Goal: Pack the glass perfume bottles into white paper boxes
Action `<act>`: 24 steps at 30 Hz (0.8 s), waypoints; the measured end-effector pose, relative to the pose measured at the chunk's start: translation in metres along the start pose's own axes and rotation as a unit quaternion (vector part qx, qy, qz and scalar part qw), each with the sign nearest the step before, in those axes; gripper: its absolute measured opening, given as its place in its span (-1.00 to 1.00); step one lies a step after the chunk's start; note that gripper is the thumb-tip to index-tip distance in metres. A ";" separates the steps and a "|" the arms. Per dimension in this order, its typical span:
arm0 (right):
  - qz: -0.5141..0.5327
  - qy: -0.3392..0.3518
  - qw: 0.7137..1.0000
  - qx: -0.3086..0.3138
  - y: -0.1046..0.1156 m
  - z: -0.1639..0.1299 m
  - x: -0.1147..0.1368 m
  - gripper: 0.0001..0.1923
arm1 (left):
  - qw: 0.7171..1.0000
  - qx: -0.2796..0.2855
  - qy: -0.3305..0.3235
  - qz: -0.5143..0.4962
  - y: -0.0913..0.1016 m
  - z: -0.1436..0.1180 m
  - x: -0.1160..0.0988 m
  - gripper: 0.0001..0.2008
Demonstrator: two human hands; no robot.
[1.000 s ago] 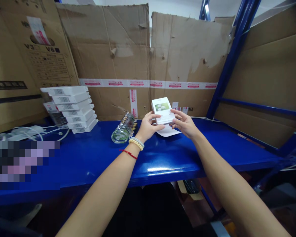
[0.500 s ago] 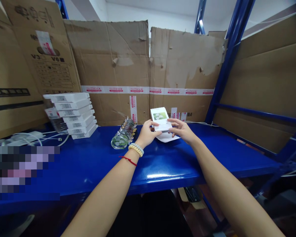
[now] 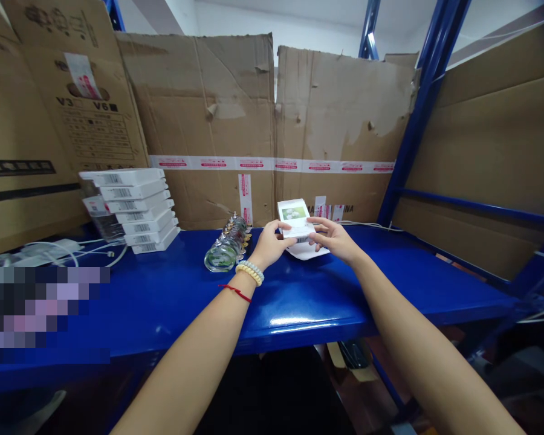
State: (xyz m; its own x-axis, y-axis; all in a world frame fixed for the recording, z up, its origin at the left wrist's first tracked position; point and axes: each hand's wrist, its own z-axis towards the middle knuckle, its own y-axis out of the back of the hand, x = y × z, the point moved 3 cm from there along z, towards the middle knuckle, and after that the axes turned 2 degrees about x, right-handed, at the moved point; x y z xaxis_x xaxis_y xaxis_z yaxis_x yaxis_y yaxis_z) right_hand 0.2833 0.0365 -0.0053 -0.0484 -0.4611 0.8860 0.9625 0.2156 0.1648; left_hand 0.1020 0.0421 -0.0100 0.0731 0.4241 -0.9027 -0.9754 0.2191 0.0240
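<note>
The person holds a white box (image 3: 295, 211) in both hands just above the blue tabletop (image 3: 181, 302), its face with a green picture tilted back toward the viewer. The left hand (image 3: 271, 244) keeps its grip closed to the box's thickness, thumb and fingers on the edge at 8 o'clock; the right hand (image 3: 338, 238) has a similar pinch on the edge at 4 o'clock, though its thumb is partly hidden. At 6 o'clock of the box, just beneath it, lies a flat white piece (image 3: 306, 251), paper or card, which cannot be told. At 8 o'clock, near the left hand, sits a row of clear glass pieces (image 3: 222, 257) with shiny fittings. Farther off at 9 o'clock, a stack of white boxes (image 3: 152, 217) leans unevenly; cardboard panels (image 3: 208, 109) stand at 12 o'clock behind everything
</note>
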 end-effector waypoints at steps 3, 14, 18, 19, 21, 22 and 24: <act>-0.030 0.012 0.999 -0.003 0.001 0.001 -0.005 -0.40 | 1.000 0.007 0.018 -0.002 0.001 0.000 0.001 -0.67; 0.001 0.030 0.999 -0.013 0.001 -0.001 0.003 -0.51 | 0.998 -0.053 -0.024 -0.015 0.004 0.004 0.002 -0.72; -0.016 0.011 0.999 -0.050 0.007 0.000 0.002 -0.64 | 0.995 -0.100 -0.012 0.003 0.010 0.008 0.009 -0.32; -0.059 0.002 0.995 -0.082 0.011 0.000 0.001 -0.67 | 0.993 -0.118 -0.008 0.025 0.013 0.009 0.011 -0.23; -0.200 -0.038 0.969 -0.143 0.019 0.001 -0.004 -0.70 | 0.985 -0.155 -0.008 0.068 0.018 0.010 0.012 -0.13; -0.279 -0.071 0.944 -0.161 0.022 0.000 -0.006 -0.72 | 0.982 -0.168 -0.011 0.089 0.021 0.010 0.012 -0.14; -0.406 -0.161 0.885 -0.164 0.025 -0.002 -0.010 -0.72 | 0.973 -0.184 -0.011 0.140 0.024 0.010 0.011 -0.27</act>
State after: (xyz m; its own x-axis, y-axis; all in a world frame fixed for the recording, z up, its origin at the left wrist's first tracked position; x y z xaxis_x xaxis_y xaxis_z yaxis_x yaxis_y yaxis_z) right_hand 0.3088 0.0446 -0.0104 -0.7820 -0.0694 0.6194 0.5988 -0.3594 0.7158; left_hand 0.0811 0.0607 -0.0152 -0.2049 0.4424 -0.8731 -0.9661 -0.2343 0.1080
